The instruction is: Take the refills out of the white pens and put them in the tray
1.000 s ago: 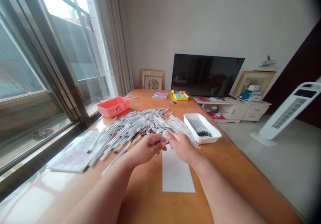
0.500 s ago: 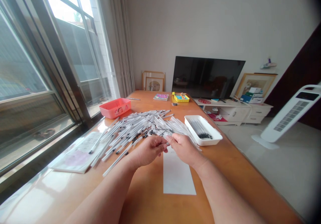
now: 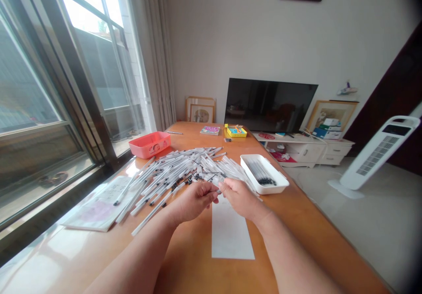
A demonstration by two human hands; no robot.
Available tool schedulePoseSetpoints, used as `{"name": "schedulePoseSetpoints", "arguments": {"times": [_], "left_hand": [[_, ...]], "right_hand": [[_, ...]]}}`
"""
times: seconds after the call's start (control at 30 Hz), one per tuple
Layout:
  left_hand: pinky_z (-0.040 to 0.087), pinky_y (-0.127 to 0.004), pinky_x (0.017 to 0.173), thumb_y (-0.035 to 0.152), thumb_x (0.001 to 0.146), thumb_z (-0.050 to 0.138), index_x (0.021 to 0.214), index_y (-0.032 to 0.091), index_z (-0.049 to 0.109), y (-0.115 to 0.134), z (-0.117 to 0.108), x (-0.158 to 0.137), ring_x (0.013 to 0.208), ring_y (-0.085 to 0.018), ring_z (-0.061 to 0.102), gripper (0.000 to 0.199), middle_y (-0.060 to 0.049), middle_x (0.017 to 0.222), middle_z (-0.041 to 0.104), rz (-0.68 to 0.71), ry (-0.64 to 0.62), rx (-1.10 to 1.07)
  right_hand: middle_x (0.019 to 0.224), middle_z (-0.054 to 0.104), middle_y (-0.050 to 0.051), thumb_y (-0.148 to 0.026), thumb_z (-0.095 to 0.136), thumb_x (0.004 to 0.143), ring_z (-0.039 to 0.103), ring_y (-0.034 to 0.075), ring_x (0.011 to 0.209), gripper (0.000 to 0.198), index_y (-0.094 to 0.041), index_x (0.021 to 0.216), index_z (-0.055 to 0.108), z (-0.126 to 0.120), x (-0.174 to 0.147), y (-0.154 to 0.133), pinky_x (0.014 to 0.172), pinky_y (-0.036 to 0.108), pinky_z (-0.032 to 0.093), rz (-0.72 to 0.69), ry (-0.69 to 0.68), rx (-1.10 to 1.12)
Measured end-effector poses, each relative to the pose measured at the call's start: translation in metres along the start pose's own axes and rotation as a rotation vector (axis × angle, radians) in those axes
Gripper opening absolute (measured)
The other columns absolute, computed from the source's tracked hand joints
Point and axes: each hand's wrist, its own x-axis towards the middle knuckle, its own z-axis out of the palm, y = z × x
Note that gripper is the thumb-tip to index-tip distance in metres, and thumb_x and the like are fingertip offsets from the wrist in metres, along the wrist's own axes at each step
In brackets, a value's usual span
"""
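Observation:
My left hand (image 3: 194, 201) and my right hand (image 3: 241, 198) meet at the fingertips over the far end of a white sheet of paper (image 3: 232, 237). Both are closed in a pinch around something small, mostly covered by the fingers, that I cannot make out. Just beyond them spreads a loose pile of pens (image 3: 178, 166) with whitish, see-through barrels and black ends. To the right of the pile, a white plastic tray (image 3: 279, 188) holds a row of slim pens or refills with black tips.
A red plastic basket (image 3: 150, 151) stands at the table's left edge. Nearer lies a booklet (image 3: 95, 212) with pens across its corner. Far back are a purple booklet (image 3: 210, 130) and a yellow box (image 3: 238, 133). A white tower fan (image 3: 376, 155) stands on the floor at right.
My view has tilted up slightly, so more of the wall clock shows and the table sits lower. Both hands stay pinched together over the paper.

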Motion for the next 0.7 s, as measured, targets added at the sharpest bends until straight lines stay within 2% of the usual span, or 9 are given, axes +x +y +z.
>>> {"name": "schedulePoseSetpoints", "arguments": {"times": [0.17, 0.3, 0.47, 0.7], "left_hand": [[0.047, -0.027, 0.066, 0.043, 0.091, 0.055, 0.094, 0.015, 0.066, 0.001, 0.0, 0.0, 0.068, -0.013, 0.057, 0.03, -0.006, 0.085, 0.069, -0.01, 0.028, -0.013], [0.047, -0.027, 0.067, 0.046, 0.092, 0.055, 0.096, 0.015, 0.066, 0.005, -0.001, -0.002, 0.068, -0.013, 0.057, 0.034, -0.007, 0.085, 0.069, -0.029, 0.032, -0.011], [0.046, -0.026, 0.066, 0.045, 0.092, 0.054, 0.096, 0.015, 0.065, -0.001, 0.001, 0.0, 0.068, -0.013, 0.057, 0.032, -0.006, 0.087, 0.068, -0.015, 0.016, -0.005], [0.042, -0.025, 0.067, 0.034, 0.092, 0.053, 0.086, 0.017, 0.067, -0.005, 0.005, 0.004, 0.071, -0.014, 0.053, 0.023, -0.001, 0.075, 0.063, 0.125, 0.094, 0.244]], "right_hand": [[0.058, 0.05, -0.001, -0.057, 0.037, 0.098, 0.047, 0.015, 0.058, 0.051, -0.021, 0.066, 0.053, 0.001, 0.003, 0.001, 0.056, 0.028, 0.035, 0.054, 0.007, 0.061], [0.066, 0.056, -0.002, -0.05, 0.04, 0.099, 0.051, 0.015, 0.065, 0.042, -0.021, 0.071, 0.052, -0.006, 0.002, 0.0, 0.062, 0.027, 0.037, -0.006, 0.038, 0.006], [0.067, 0.054, -0.003, -0.044, 0.044, 0.098, 0.046, 0.013, 0.065, 0.034, -0.021, 0.073, 0.05, -0.002, 0.001, 0.003, 0.06, 0.025, 0.034, -0.08, 0.011, -0.025], [0.056, 0.046, -0.003, -0.05, 0.042, 0.097, 0.04, 0.013, 0.057, 0.045, -0.021, 0.063, 0.044, 0.014, 0.007, 0.017, 0.054, 0.026, 0.027, 0.037, 0.066, -0.09]]}}
